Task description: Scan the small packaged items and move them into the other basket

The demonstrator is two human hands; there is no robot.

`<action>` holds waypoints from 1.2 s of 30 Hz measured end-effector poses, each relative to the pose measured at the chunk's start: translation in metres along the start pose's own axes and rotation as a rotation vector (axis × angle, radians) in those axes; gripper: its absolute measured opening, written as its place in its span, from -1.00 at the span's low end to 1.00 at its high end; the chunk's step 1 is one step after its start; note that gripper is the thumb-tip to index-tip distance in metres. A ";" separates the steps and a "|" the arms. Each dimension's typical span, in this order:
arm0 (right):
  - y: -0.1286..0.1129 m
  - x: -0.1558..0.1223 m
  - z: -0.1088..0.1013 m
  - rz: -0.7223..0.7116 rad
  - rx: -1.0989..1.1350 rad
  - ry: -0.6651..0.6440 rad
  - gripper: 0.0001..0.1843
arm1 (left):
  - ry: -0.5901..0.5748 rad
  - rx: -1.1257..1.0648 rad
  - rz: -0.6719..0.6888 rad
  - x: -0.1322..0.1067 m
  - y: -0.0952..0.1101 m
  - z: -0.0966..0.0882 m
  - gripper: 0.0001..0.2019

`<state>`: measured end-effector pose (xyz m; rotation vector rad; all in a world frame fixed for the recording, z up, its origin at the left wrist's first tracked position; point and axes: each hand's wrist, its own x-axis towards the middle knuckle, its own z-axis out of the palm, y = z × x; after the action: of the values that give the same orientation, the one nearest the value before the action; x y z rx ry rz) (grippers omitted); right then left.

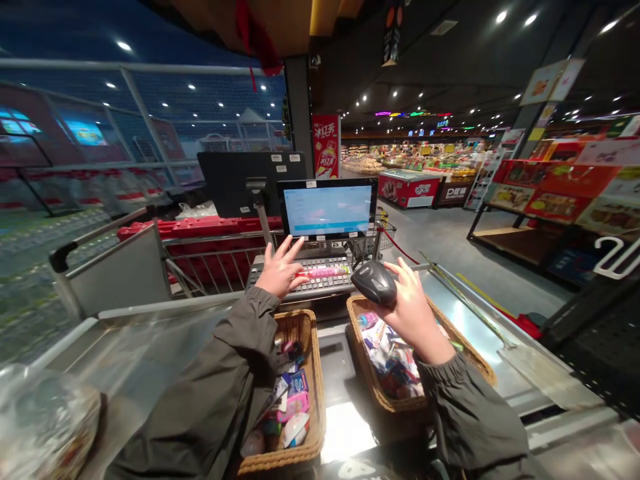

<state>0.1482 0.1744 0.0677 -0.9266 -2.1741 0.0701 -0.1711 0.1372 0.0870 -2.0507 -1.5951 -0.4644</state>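
My left hand [281,268] holds a thin pink-and-red packet [323,272] by one end over the keyboard [305,280], pinched at the thumb side while the other fingers spread upward. My right hand [411,305] is closed round a dark handheld barcode scanner [376,283], whose head points left toward the packet. Both hands hover above two wicker baskets: the left basket [314,373] and the right basket [364,360], each filled with small wrapped goods. A lit till screen [327,210] stands just behind the keyboard.
The steel checkout counter [465,313] runs to the right. A second monitor's back [235,180] and a metal trolley frame [210,260] stand behind the till. A bagged item [45,420] lies at the lower left. Shop shelves [555,193] line the aisle at right.
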 end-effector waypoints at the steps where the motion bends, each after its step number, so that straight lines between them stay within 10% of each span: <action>1: -0.005 0.001 0.003 -0.010 0.013 -0.009 -0.54 | 0.015 0.012 -0.012 -0.002 -0.004 -0.004 -0.77; 36: -0.055 -0.003 0.027 0.018 0.063 -0.084 -0.51 | 0.016 -0.001 -0.107 -0.040 -0.029 -0.022 -0.78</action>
<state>0.0988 0.1382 0.0637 -0.9217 -2.2278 0.1883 -0.2085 0.0984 0.0886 -1.9647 -1.7007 -0.5192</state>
